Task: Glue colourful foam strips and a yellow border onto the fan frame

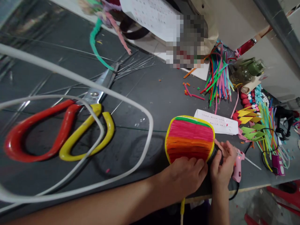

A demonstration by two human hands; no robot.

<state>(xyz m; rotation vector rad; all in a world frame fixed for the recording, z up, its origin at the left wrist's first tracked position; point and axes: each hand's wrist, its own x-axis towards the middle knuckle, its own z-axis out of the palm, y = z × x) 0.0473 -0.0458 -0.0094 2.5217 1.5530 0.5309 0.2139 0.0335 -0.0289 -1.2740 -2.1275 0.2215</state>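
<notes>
A rounded panel (191,132) of pipe cleaners, striped green, pink, orange and red with a yellow rim, is at the table's front edge. My left hand (187,175) is closed over its lower red part, the fingers bent onto it; what lies under them is hidden. My right hand (222,162) is at the panel's right side, index finger stretched to the yellow rim and thumb apart from it. Nothing shows between them. A yellow strand (182,207) hangs below my left hand. Beside my right hand lies a pink glue gun (238,165) with a small red light.
Large scissors (95,93) with red and yellow handles lie at left, behind a looping white cable (150,125). Beyond the panel are a paper strip (217,123), a bundle of pipe cleaners (219,76) and a green-capped bottle (248,72). Thin wires (133,64) lie at the back.
</notes>
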